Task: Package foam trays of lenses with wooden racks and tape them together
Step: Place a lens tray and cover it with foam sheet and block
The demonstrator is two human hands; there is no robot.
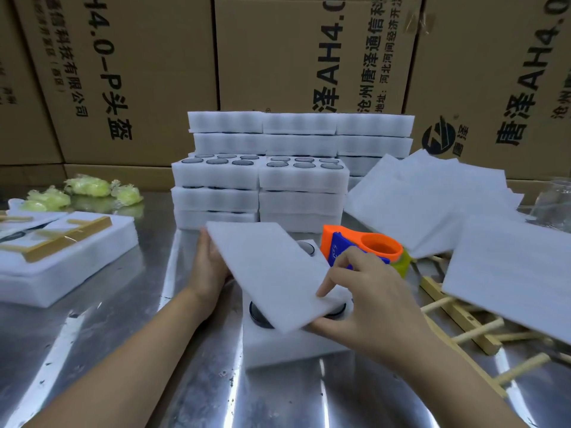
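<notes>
A thin white foam sheet (pixel 272 270) lies tilted over a white foam tray of dark round lenses (pixel 278 344) in the middle of the metal table. My left hand (pixel 207 270) grips the sheet's far left edge. My right hand (pixel 367 301) pinches its near right corner, thumb under and fingers on top. Two lenses (pixel 258 315) peek out from under the sheet. An orange and blue tape dispenser (pixel 361 247) stands just behind my right hand. Wooden racks (pixel 460 316) lie to the right.
Stacks of filled foam trays (pixel 262 183) stand behind the work spot. Loose foam sheets (pixel 432 199) fan out at the right over the racks. A taped package with a wooden rack (pixel 61 242) sits at the left, yellow-green wrapped bundles (pixel 86 186) behind it. Cardboard boxes (pixel 139 72) wall the back.
</notes>
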